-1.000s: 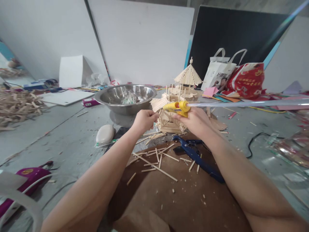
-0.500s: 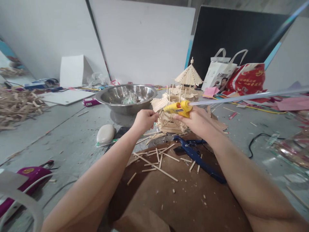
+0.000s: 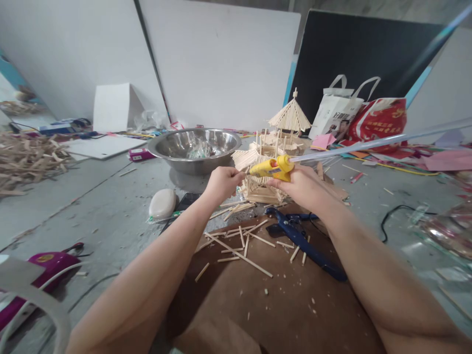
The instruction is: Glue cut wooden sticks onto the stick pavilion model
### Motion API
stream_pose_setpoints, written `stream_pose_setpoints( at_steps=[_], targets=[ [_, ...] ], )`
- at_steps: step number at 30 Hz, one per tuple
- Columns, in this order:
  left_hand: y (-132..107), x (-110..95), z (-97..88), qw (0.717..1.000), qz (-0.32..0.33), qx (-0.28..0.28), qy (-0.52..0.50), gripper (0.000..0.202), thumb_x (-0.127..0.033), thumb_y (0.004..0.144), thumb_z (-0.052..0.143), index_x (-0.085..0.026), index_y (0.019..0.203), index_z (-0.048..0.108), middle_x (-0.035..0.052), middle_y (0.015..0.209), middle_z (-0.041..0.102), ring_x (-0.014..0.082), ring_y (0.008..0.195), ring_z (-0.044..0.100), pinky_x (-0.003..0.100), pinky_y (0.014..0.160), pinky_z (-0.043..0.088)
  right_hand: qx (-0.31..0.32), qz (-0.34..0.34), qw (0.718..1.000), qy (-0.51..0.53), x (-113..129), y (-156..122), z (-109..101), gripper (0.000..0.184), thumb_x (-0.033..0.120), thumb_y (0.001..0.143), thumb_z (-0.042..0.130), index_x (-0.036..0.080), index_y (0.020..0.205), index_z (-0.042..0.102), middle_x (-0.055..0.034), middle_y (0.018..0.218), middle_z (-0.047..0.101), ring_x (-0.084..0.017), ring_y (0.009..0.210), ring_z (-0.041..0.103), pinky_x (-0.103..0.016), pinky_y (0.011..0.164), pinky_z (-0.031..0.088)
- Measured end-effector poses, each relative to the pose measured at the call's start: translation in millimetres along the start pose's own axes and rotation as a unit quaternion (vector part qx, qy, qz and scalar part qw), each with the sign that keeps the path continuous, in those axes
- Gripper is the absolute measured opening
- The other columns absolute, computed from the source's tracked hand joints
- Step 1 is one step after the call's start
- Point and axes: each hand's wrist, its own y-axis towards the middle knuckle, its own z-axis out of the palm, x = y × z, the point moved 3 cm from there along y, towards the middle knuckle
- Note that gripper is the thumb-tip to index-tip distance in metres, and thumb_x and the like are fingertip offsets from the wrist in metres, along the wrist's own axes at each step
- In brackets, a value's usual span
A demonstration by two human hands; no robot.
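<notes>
My right hand (image 3: 300, 186) is closed around a yellow hot-glue gun (image 3: 271, 167) with a long clear glue stick (image 3: 372, 142) trailing off to the right. The gun's nozzle points left at a small stick-built model (image 3: 258, 184) on the floor. My left hand (image 3: 221, 183) is pinched on a thin wooden stick right at the nozzle, against the model's left side. A finished stick pavilion (image 3: 289, 120) stands just behind.
A steel bowl (image 3: 193, 147) sits behind my left hand. Blue cutters (image 3: 302, 241) and loose sticks (image 3: 236, 243) lie on brown cardboard (image 3: 276, 305). A white oval object (image 3: 162, 203), a stick pile (image 3: 25, 160) at left, bags (image 3: 376, 123) and a black cable (image 3: 391, 216) at right.
The glue gun's trailing stick has tilted upward at its right end. Both hands stay at the model with only slight shifts.
</notes>
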Motion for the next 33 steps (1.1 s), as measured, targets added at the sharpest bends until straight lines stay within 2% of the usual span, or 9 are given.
stream_pose_setpoints(
  at_steps=[7, 20, 27, 33],
  targets=[
    [0.5, 0.4, 0.5, 1.000, -0.001, 0.001, -0.008, 0.030, -0.036, 0.071, 0.048, -0.014, 0.052, 0.055, -0.0030, 0.031, 0.043, 0.0047, 0.028, 0.039, 0.018, 0.039, 0.034, 0.011, -0.006, 1.000, 0.009, -0.6, -1.4, -1.1, 0.039, 0.052, 0.071, 0.044, 0.020, 0.083, 0.062, -0.0080, 0.075, 0.062, -0.021, 0.070, 0.056, -0.031, 0.059, 0.041],
    [-0.9, -2.7, 0.2, 1.000, -0.012, -0.001, 0.000, 0.029, -0.035, 0.070, 0.049, -0.015, 0.051, 0.055, -0.0032, 0.029, 0.042, 0.0049, 0.029, 0.039, 0.018, 0.040, 0.034, -0.038, -0.010, 0.999, -0.006, -6.0, 1.7, 1.6, 0.039, 0.053, 0.070, 0.046, 0.022, 0.087, 0.061, -0.0071, 0.078, 0.062, -0.021, 0.071, 0.056, -0.032, 0.058, 0.041],
    [-0.8, -1.6, 2.5, 0.999, -0.034, -0.007, -0.018, 0.028, -0.037, 0.070, 0.050, -0.015, 0.054, 0.056, -0.0027, 0.031, 0.043, 0.0053, 0.029, 0.039, 0.018, 0.036, 0.031, -0.038, 0.012, 0.999, 0.004, -4.1, 1.8, -4.3, 0.038, 0.049, 0.070, 0.048, 0.020, 0.091, 0.062, -0.0083, 0.081, 0.063, -0.023, 0.075, 0.056, -0.036, 0.061, 0.042],
    [0.2, -1.5, 4.4, 0.999, -0.039, -0.005, -0.020, 0.029, -0.037, 0.070, 0.049, -0.014, 0.054, 0.056, -0.0030, 0.030, 0.042, 0.0053, 0.028, 0.038, 0.018, 0.035, 0.031, -0.058, 0.004, 0.998, -0.007, -7.2, 4.2, 1.0, 0.041, 0.052, 0.070, 0.046, 0.020, 0.091, 0.061, -0.0088, 0.080, 0.063, -0.023, 0.077, 0.056, -0.034, 0.061, 0.041]
  ],
)
